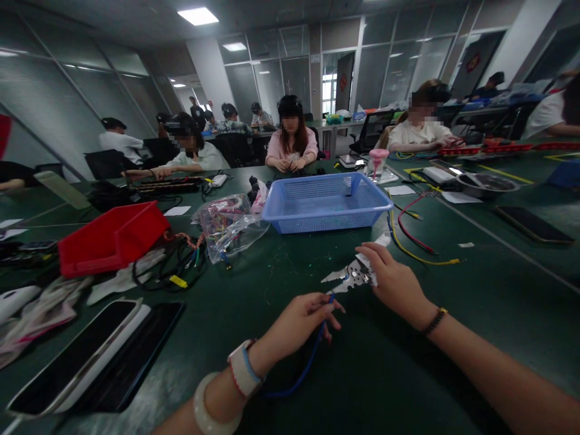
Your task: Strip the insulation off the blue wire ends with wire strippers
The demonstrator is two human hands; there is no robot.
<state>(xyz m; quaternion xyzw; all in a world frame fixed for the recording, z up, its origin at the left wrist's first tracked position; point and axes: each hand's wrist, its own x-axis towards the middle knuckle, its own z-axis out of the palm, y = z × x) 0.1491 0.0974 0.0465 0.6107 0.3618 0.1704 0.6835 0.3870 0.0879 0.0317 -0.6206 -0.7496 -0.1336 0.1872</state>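
Observation:
My left hand (312,314) pinches a blue wire (312,356) close to its upper end. From there the wire curves down and left, passing behind my wrist. In my right hand (392,275) is a pair of wire strippers (354,275), gripped by the handles, with the jaws apart and pointing left. The wire's tip lies just below the lower jaw; whether it touches the metal I cannot tell. Both hands are over the green table (362,374), in front of a blue plastic basket (326,225).
Left stand a red bin (113,241), a clear bag of wires (229,226) and phones (122,356). Red, yellow and blue wires (412,238) lie right, near a metal bowl (487,187) and a dark phone (534,223). Co-workers (292,142) sit across the table.

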